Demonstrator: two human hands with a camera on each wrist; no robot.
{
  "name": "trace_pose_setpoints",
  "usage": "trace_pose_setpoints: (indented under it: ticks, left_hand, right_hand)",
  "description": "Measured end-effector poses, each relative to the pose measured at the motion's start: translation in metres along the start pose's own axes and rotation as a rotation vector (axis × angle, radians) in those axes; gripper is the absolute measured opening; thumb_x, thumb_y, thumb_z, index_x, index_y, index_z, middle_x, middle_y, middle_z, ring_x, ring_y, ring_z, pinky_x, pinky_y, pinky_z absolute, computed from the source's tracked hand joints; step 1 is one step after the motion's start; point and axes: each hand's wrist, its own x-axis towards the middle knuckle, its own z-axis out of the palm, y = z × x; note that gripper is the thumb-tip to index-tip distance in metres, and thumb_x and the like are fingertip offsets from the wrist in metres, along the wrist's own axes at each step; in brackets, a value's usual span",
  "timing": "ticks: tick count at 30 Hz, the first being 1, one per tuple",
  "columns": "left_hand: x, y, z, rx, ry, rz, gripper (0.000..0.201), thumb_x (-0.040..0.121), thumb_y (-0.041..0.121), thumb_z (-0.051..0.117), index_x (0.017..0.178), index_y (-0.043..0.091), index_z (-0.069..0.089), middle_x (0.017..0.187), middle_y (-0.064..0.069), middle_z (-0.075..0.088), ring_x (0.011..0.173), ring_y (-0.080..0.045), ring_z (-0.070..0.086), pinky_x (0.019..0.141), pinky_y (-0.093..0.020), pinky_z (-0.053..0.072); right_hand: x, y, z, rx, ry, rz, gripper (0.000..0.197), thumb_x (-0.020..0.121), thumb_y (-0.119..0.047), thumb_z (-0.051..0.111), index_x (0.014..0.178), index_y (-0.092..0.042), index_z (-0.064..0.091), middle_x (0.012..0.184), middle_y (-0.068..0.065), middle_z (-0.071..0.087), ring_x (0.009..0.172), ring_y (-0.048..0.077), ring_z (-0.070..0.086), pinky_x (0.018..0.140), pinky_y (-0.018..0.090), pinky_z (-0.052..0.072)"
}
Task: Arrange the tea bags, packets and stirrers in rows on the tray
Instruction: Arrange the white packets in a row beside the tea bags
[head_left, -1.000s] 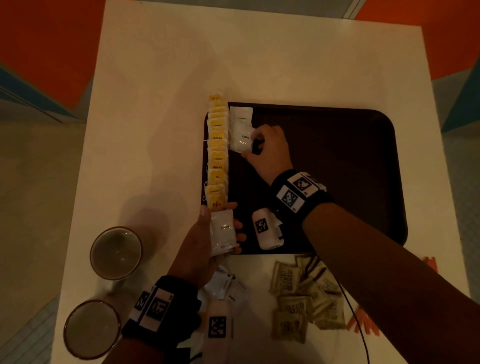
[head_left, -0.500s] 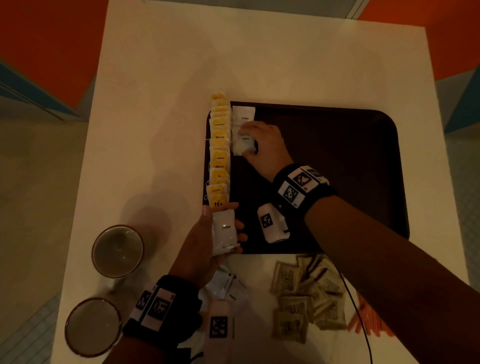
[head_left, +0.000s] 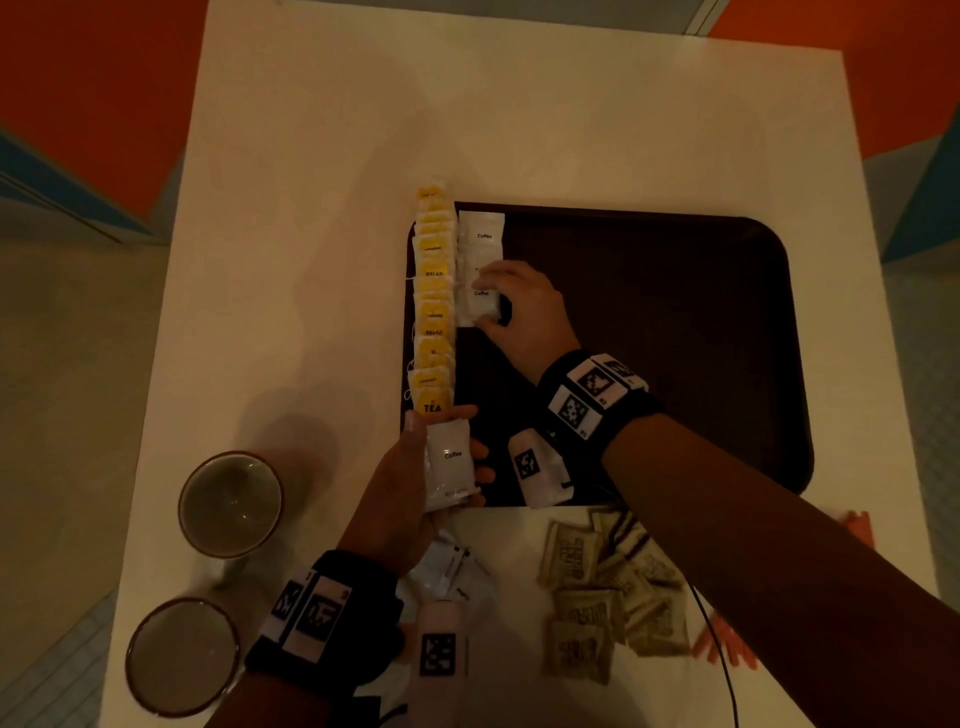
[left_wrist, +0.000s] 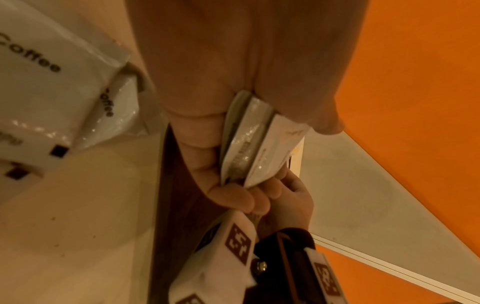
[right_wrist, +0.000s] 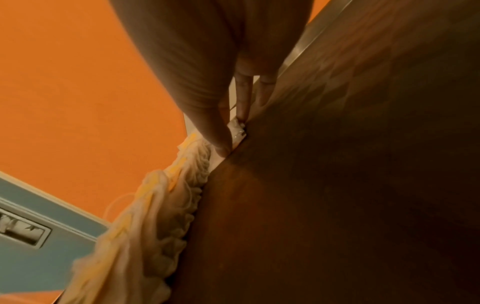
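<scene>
A white coffee packet (head_left: 480, 306) lies third in the second row on the tray (head_left: 675, 332), just beside the yellow tea bags (head_left: 434, 301). The right hand (head_left: 524, 317) pinches it into line. The left hand (head_left: 410, 483) grips spare coffee packets (head_left: 451, 462) over the tray's near edge. Next, probably, one passes across, overlapping the last.

Dim warm light, soft shadows, wide-angle bending, blurred wrist views.
</scene>
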Motion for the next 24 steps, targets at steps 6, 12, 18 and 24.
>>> trace_pose_setpoints:
  ticks: [6,12,18,24]
  left_hand:
    - [-0.002,0.002,0.003,-0.016,0.022,-0.018,0.077,0.06,0.077,0.055,0.11,0.019,0.064,0.081,-0.008,0.066,0.065,-0.017,0.066,0.051,-0.027,0.053]
    - [-0.005,0.005,0.005,-0.045,0.046,-0.02,0.071,0.072,0.067,0.025,0.111,0.018,0.06,0.075,-0.004,0.068,0.062,-0.016,0.064,0.051,-0.027,0.052]
    - [-0.006,0.006,0.01,-0.01,0.034,-0.022,0.07,0.073,0.064,0.024,0.109,0.015,0.059,0.084,-0.006,0.074,0.066,-0.018,0.069,0.052,-0.027,0.055]
    - [-0.009,0.007,0.013,0.029,0.053,-0.011,0.075,0.074,0.067,0.022,0.119,0.017,0.056,0.105,-0.009,0.072,0.088,-0.025,0.07,0.071,-0.036,0.057]
  right_hand:
    - [0.005,-0.001,-0.004,-0.013,0.02,0.013,0.035,0.076,-0.017,0.07,0.11,-0.018,0.062,0.13,0.0,0.053,0.121,0.024,0.044,0.104,0.044,0.032]
    - [-0.027,-0.026,-0.035,0.072,0.023,-0.113,0.027,0.081,-0.029,0.066,0.107,-0.021,0.065,0.117,-0.007,0.06,0.112,0.013,0.049,0.098,0.037,0.038]
    - [-0.084,-0.046,-0.039,0.023,-0.56,-0.255,0.04,0.086,-0.028,0.063,0.124,-0.018,0.057,0.126,0.0,0.057,0.118,0.01,0.043,0.1,0.02,0.031]
    - [-0.105,-0.046,-0.031,0.127,-0.386,-0.242,0.034,0.08,-0.026,0.069,0.111,-0.013,0.06,0.115,0.002,0.057,0.11,0.013,0.043,0.098,0.02,0.031]
